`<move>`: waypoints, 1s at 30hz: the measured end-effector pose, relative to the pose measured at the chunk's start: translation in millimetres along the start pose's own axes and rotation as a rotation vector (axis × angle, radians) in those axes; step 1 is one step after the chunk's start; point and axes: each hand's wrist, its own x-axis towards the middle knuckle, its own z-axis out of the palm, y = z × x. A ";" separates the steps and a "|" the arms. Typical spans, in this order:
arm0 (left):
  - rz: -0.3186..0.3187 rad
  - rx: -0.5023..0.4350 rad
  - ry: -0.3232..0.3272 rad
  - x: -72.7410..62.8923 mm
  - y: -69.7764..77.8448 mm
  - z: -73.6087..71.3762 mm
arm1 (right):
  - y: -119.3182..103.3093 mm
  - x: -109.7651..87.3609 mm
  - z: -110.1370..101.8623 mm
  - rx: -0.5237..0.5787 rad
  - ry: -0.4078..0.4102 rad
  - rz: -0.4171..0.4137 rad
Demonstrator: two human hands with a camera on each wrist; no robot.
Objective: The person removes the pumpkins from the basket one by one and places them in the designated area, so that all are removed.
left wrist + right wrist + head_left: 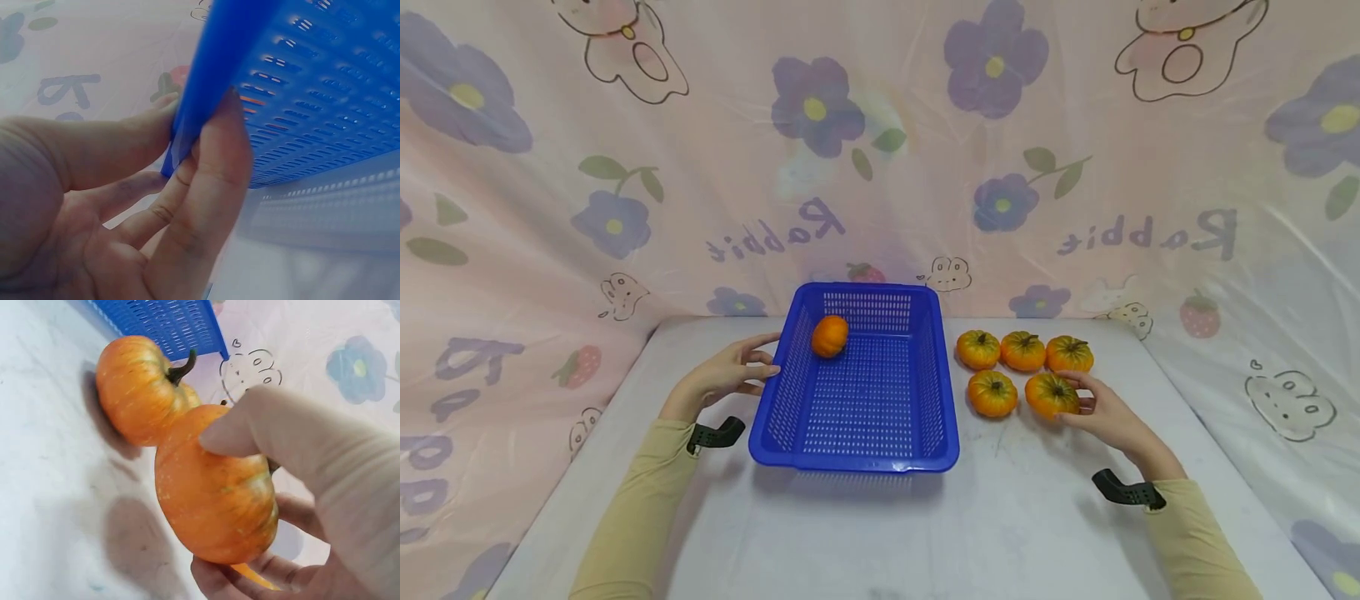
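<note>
My left hand [718, 373] pinches the left rim of a blue plastic basket [854, 463], thumb on one side and fingers on the other in the left wrist view. One small orange pumpkin [830, 337] lies on its side in the basket's far left corner. To the right of the basket, my right hand [1108, 418] grips another pumpkin [1049, 397] between thumb and fingers. Seen from the right wrist, this held pumpkin [212, 487] has a shadow apart from it on the table. Close beside it sits a further pumpkin [992, 394], stem up.
Behind the held one, three pumpkins stand in a row: left [977, 349], middle [1023, 351] and right [1070, 354]. The white table [1000, 525] meets a printed curtain [910, 192] at the back and sides. A black wrist mount [1127, 489] sits on each forearm.
</note>
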 end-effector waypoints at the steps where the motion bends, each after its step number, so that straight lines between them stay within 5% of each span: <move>1: 0.002 0.002 0.001 -0.1 0.1 0.0 | 2.0 0.3 1.1 0.000 -0.001 0.010; 17: 0.014 0.003 -0.018 0.8 -5.5 1.1 | 16.1 4.2 14.8 -0.007 -0.005 0.075; 30: 0.021 0.009 -0.002 2.0 -6.4 -0.6 | 16.4 13.9 18.9 -0.016 0.028 0.039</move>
